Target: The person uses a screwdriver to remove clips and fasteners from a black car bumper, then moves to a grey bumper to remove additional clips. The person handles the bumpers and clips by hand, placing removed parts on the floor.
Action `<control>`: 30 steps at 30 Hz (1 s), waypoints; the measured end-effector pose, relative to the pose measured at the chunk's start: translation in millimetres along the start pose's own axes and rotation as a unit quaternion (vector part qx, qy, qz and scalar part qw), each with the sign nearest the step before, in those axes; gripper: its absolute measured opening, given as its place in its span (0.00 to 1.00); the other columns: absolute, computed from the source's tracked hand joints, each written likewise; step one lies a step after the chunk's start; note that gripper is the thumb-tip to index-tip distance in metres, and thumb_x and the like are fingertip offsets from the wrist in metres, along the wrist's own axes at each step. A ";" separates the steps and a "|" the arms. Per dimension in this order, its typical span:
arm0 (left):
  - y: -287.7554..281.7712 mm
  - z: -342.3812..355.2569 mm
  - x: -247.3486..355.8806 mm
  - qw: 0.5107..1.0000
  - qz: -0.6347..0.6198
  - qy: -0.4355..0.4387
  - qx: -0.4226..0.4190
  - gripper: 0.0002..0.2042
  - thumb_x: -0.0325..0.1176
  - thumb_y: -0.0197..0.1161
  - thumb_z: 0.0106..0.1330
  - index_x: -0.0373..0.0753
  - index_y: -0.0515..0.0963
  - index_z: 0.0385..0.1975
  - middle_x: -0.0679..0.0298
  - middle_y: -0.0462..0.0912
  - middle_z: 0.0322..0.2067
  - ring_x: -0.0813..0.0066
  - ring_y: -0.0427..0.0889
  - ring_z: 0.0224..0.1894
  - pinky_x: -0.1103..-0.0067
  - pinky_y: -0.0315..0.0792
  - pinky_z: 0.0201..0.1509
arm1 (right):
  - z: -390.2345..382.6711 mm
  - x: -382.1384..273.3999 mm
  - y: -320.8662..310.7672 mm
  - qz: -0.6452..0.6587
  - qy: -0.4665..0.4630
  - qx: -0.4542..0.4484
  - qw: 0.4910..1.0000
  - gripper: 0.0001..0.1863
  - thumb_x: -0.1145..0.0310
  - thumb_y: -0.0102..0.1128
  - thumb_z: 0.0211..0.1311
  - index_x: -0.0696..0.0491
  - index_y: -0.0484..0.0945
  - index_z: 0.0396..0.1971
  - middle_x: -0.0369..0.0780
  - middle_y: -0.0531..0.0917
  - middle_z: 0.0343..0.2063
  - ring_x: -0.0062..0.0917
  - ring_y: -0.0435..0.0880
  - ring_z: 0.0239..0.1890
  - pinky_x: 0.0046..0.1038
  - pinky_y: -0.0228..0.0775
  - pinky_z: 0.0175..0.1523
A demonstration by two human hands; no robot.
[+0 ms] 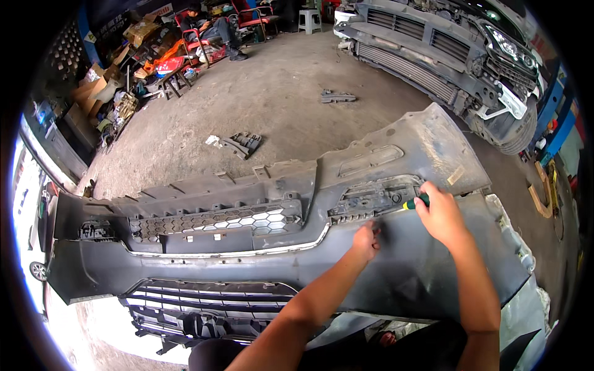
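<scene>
A large grey car bumper [297, 256] lies across the view in front of me, its inner side showing. My right hand [439, 213] is closed around a screwdriver [416, 202] with a green and yellow handle, which points left over a dark plastic insert [371, 196] in the bumper's right part. The screwdriver's tip is hard to make out against the dark plastic. Just below the insert's lower edge, my left hand [366, 240] is at the bumper with its fingers curled closed. Whatever those fingers pinch is hidden.
A honeycomb grille [216, 224] and a slatted grille [213, 303] sit in the bumper. Loose dark plastic parts [242, 145] lie on the floor. A car with its front stripped [427, 46] stands far right. Far left, a person [216, 31] sits beside boxes and clutter.
</scene>
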State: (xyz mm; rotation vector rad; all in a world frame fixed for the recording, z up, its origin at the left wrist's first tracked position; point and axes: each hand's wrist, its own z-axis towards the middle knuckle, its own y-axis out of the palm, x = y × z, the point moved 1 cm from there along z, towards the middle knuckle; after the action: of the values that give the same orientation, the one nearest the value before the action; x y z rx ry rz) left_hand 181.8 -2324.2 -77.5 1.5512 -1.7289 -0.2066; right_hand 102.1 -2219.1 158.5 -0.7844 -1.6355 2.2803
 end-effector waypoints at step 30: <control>38.5 -37.8 -32.4 0.961 -0.240 0.135 -0.037 0.14 0.31 0.49 0.59 0.43 0.65 0.46 0.68 0.72 0.45 0.74 0.60 0.24 0.75 0.57 0.26 | -17.9 4.3 -7.3 0.055 -0.087 -0.016 0.995 0.13 0.67 0.62 0.63 0.57 0.72 0.43 0.51 0.81 0.36 0.48 0.80 0.40 0.42 0.72 0.45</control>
State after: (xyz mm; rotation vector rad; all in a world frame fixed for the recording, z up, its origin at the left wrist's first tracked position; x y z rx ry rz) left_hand 174.3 -2271.9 -43.3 1.8280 -1.1051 -0.2830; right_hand 107.4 -2200.1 159.8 -0.7158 -1.7485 2.4662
